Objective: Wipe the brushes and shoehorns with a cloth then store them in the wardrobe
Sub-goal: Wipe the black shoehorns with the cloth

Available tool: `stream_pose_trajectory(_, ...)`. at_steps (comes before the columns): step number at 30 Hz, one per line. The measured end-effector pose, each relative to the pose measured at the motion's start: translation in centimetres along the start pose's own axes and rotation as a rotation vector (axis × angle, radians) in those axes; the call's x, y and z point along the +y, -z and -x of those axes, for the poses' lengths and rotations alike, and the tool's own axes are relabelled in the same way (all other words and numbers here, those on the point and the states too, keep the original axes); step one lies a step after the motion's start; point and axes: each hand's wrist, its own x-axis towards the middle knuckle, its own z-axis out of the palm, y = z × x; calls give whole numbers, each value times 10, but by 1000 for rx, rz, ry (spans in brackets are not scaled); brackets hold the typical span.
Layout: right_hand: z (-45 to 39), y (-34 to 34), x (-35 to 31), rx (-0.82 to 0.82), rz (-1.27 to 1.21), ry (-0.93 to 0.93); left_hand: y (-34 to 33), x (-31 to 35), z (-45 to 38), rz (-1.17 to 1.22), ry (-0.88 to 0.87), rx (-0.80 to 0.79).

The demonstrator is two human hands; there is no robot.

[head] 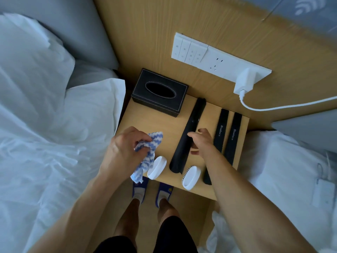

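Note:
My left hand (125, 148) is shut on a blue-and-white striped cloth (145, 157) above the left part of the wooden nightstand (169, 130). A long black brush (189, 132) lies lengthwise in the middle. My right hand (200, 141) hovers over it, fingers curled apart, holding nothing. Two black shoehorns lie to the right, one (221, 126) partly under my right forearm, the other (234, 136) beside it. Two small white brushes rest near the front edge, one (156, 168) by the cloth, the other (190, 178) with its bristles showing at the side.
A black tissue box (160, 92) stands at the back left of the nightstand. A white switch panel (217, 57) with a plugged charger (244, 81) and cable is on the wooden wall. Beds with white linen flank both sides. My feet in blue slippers (151, 192) stand below the front edge.

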Motion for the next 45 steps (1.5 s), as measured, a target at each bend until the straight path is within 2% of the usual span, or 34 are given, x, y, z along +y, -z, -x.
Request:
stream_pose_trajectory(3,36,25,0,-206,-332,-54,5,9,-1,38,-33,22)
stream_pose_trajectory(6,75,47,7,-384,-524,-85,15,22,-4,60,-25,23)
stream_pose_trajectory(11,138,65,16,-690,-602,97,42,55,-8,64,-16,18)
stream_pose_trajectory(15,186,67,4,-853,-667,301,71,93,-8,71,-147,72)
stream_pose_trajectory(22,256,74,-38,-884,-750,596,105,166,-2,-2,-519,224)
stream_pose_trajectory(26,280,84,-60,-845,-808,712,113,195,-5,-25,-627,261)
stream_pose_trajectory(35,313,115,-92,-797,-714,948,152,248,-20,-9,-781,384)
stream_pose_trajectory(45,332,125,-96,-869,-588,1098,236,315,-61,-114,-768,596)
